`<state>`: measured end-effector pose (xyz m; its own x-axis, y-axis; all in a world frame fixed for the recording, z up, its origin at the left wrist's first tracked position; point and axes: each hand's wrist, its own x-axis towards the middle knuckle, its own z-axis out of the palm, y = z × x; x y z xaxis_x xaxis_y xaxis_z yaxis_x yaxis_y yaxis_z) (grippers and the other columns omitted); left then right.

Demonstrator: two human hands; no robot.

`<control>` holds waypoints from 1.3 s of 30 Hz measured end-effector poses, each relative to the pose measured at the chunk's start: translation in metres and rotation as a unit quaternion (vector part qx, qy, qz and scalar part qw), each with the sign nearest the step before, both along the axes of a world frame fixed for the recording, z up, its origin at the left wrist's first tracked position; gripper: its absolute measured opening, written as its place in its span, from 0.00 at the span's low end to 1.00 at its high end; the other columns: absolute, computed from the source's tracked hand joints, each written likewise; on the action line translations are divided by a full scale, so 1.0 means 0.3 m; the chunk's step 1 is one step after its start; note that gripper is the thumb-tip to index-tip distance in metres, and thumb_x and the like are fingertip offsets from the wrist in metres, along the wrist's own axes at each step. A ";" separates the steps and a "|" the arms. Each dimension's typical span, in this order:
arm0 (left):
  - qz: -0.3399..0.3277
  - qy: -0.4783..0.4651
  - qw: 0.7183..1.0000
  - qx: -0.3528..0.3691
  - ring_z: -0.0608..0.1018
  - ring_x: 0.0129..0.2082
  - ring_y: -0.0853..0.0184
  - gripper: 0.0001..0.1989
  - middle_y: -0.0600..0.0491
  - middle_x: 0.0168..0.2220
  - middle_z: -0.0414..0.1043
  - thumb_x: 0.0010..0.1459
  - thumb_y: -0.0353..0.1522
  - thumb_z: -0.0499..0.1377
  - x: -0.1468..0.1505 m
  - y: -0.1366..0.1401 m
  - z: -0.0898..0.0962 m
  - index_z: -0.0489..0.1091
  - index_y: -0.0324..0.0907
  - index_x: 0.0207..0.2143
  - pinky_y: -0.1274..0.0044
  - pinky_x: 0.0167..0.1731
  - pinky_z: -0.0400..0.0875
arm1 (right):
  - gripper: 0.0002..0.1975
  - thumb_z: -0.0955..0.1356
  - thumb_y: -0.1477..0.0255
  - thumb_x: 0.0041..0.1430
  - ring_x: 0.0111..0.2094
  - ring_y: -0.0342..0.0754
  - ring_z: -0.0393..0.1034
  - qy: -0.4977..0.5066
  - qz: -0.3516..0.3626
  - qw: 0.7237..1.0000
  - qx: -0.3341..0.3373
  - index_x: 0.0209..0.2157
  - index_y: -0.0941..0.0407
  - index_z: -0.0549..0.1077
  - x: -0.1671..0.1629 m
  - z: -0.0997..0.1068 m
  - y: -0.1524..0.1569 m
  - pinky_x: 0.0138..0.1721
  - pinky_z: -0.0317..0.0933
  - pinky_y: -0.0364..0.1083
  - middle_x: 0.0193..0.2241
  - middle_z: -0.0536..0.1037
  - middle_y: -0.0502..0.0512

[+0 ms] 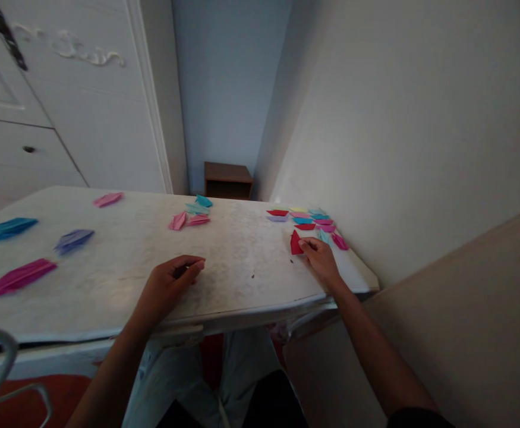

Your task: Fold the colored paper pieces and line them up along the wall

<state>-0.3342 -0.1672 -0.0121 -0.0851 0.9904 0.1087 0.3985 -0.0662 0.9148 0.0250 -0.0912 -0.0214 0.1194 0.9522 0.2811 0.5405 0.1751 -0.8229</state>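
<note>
A person sits at a pale table [230, 255], straight ahead being 12 o'clock. At 1 o'clock the right hand [318, 257] pinches a red folded paper [295, 242] between thumb and fingers, at the table surface. Just beyond it, colourful folded papers [303, 220] lie in close rows. At 11 o'clock the left hand [177, 276] is loosely curled; whether it holds anything cannot be told. Beyond it sit pink papers [178, 221] and a teal paper [203, 201]. Toward 10 o'clock lie blue [12, 228], purple and magenta papers.
</note>
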 end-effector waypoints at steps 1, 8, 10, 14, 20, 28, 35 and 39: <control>0.002 0.009 1.000 0.002 0.77 0.25 0.66 0.21 0.52 0.30 0.79 0.51 0.48 0.60 0.000 0.001 -0.002 0.77 0.41 0.37 0.76 0.28 0.72 | 0.17 0.65 0.58 0.55 0.24 0.46 0.67 -0.033 -0.020 0.999 0.015 0.32 0.58 0.77 0.029 0.001 0.009 0.26 0.60 0.45 0.25 0.78 0.54; 0.000 0.090 0.995 0.036 0.77 0.26 0.64 0.20 0.52 0.29 0.79 0.53 0.46 0.56 0.080 0.003 -0.006 0.77 0.41 0.37 0.75 0.28 0.69 | 0.14 0.62 0.65 0.59 0.36 0.53 0.73 -0.222 -0.106 0.968 0.056 0.34 0.56 0.78 0.136 -0.016 0.056 0.41 0.64 0.50 0.35 0.81 0.58; -0.030 0.088 0.994 0.054 0.78 0.28 0.64 0.18 0.51 0.32 0.80 0.55 0.44 0.55 0.134 0.000 -0.006 0.77 0.42 0.36 0.75 0.30 0.70 | 0.14 0.62 0.66 0.59 0.39 0.54 0.73 -0.258 -0.133 0.955 0.055 0.36 0.56 0.78 0.143 -0.021 0.056 0.44 0.64 0.51 0.37 0.81 0.60; -0.110 0.081 0.988 0.077 0.79 0.32 0.65 0.14 0.51 0.35 0.80 0.58 0.40 0.54 0.255 0.001 -0.009 0.77 0.43 0.36 0.75 0.34 0.71 | 0.16 0.61 0.68 0.61 0.43 0.54 0.71 -0.293 -0.140 0.940 0.100 0.43 0.59 0.76 0.142 -0.023 0.031 0.47 0.64 0.52 0.43 0.78 0.64; -0.171 0.124 0.974 0.086 0.79 0.33 0.66 0.12 0.51 0.37 0.80 0.60 0.35 0.54 0.396 0.040 -0.006 0.77 0.43 0.37 0.75 0.36 0.70 | 0.16 0.61 0.68 0.64 0.51 0.55 0.68 -0.371 0.040 0.914 0.158 0.47 0.58 0.76 0.125 -0.040 -0.027 0.55 0.61 0.55 0.48 0.77 0.63; -0.182 0.174 0.964 0.086 0.79 0.34 0.64 0.12 0.51 0.38 0.80 0.61 0.34 0.54 0.444 0.069 -0.009 0.77 0.43 0.39 0.74 0.38 0.70 | 0.21 0.60 0.65 0.65 0.56 0.57 0.67 -0.361 0.037 0.925 0.110 0.52 0.61 0.74 0.138 -0.064 -0.002 0.58 0.60 0.57 0.53 0.74 0.67; -0.201 0.110 0.970 0.085 0.79 0.36 0.63 0.13 0.50 0.38 0.80 0.61 0.36 0.54 0.413 0.054 -0.015 0.77 0.42 0.38 0.74 0.38 0.71 | 0.21 0.61 0.64 0.64 0.56 0.58 0.66 -0.353 0.017 0.928 0.113 0.52 0.61 0.73 0.139 -0.067 0.020 0.59 0.59 0.59 0.53 0.74 0.67; -0.200 0.104 0.970 0.089 0.79 0.35 0.64 0.12 0.50 0.38 0.80 0.61 0.35 0.54 0.416 0.053 -0.018 0.77 0.42 0.38 0.74 0.38 0.71 | 0.20 0.61 0.65 0.64 0.55 0.58 0.67 -0.364 0.012 0.923 0.121 0.51 0.60 0.74 0.138 -0.070 0.008 0.58 0.59 0.58 0.52 0.75 0.66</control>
